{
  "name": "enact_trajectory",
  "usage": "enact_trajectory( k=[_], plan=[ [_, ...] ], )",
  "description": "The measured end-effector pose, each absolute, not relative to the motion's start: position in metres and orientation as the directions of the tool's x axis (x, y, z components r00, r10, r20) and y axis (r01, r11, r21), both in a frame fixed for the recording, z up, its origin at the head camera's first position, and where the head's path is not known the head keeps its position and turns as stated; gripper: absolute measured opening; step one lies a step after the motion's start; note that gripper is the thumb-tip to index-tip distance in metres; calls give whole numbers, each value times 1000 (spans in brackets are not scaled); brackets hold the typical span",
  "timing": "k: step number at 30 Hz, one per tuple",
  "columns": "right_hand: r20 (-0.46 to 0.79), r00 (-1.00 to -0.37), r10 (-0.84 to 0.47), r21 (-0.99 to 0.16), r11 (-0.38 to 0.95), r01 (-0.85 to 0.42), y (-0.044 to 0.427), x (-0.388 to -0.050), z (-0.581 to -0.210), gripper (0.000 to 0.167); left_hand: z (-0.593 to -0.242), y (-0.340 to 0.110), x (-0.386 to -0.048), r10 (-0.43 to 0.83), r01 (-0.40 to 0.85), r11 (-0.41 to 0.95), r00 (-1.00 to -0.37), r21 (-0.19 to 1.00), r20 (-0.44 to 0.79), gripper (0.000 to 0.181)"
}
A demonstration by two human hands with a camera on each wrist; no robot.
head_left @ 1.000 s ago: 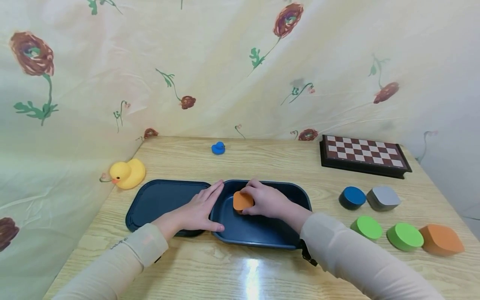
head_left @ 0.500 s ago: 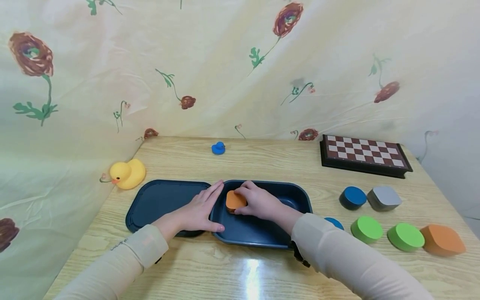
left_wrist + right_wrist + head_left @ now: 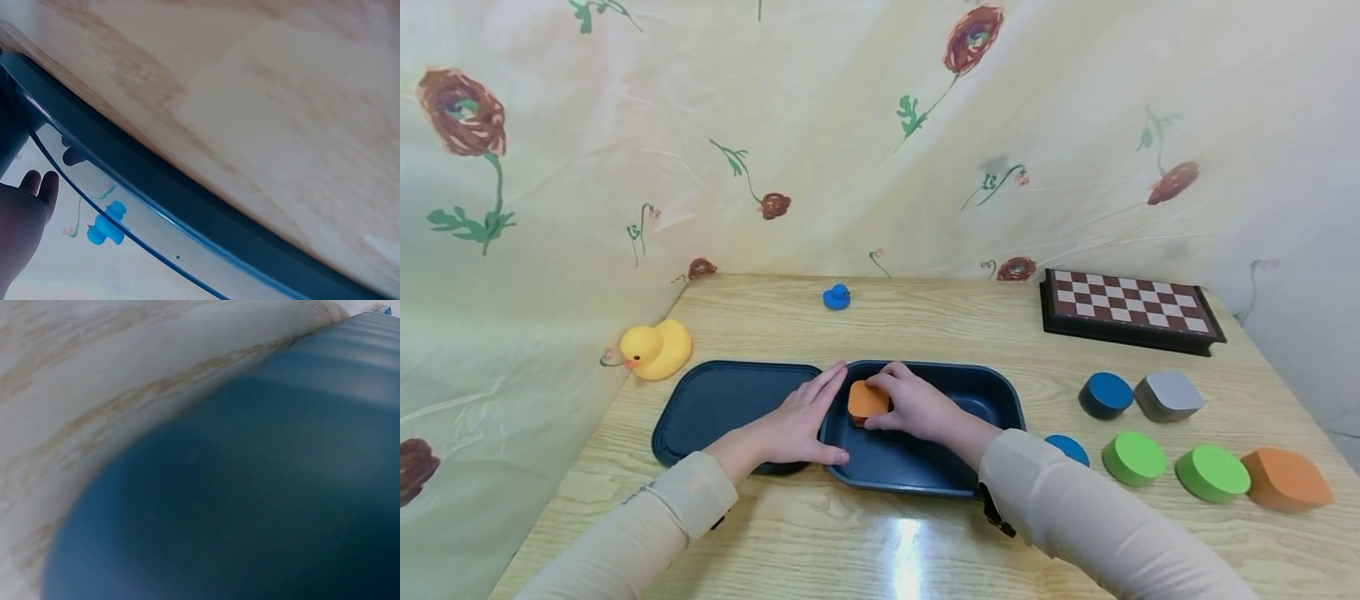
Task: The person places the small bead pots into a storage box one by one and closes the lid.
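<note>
In the head view my right hand point(image 3: 919, 407) pinches an orange rounded block point(image 3: 865, 401) between thumb and fingers. The block is inside a dark blue rectangular container point(image 3: 910, 469), near its left end. My left hand point(image 3: 790, 427), fingers straight, rests at the container's left rim. Under that hand and to its left lies a flat dark blue lid point(image 3: 730, 404). The left wrist view shows part of the left hand point(image 3: 22, 225) beside a dark blue rim point(image 3: 144, 165). Blurred container wall point(image 3: 250, 487) fills much of the right wrist view, with the right hand's grip out of sight.
To the right stand a blue block point(image 3: 1105, 395), a grey block point(image 3: 1168, 396), two green blocks point(image 3: 1134, 457) and an orange block point(image 3: 1287, 479). Another blue block point(image 3: 1067, 448) is partly behind the right sleeve. Farther back are a checkered board point(image 3: 1127, 304), a blue duck point(image 3: 837, 297) and a yellow duck point(image 3: 657, 348).
My right hand has slid the orange block leftward inside the container, closer to its left end. A blue block has come into view beside the right sleeve. The left hand has stayed put.
</note>
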State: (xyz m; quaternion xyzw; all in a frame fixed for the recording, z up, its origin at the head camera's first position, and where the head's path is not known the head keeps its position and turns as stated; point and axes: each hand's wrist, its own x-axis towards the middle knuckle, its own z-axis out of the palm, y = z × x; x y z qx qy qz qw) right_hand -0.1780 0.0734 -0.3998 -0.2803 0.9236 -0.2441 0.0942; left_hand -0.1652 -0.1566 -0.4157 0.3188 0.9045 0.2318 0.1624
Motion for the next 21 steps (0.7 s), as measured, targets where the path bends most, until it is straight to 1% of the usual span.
enact_trajectory(
  k=[6,12,21],
  plan=[
    [-39,-817,-576,-498,720,-484,73,-178,-398,56,-416,-156,-166,654,509,684,-745,523,-130,111],
    [-22,-802,-597,-490,706,-512,76,-176,-396,54,-416,-156,-165,654,499,682,-743,535,-141,111],
    [-15,-826,-563,-539,700,-468,96,-174,-380,60,-414,-154,-164,647,478,686,-745,548,-161,111]
  ],
)
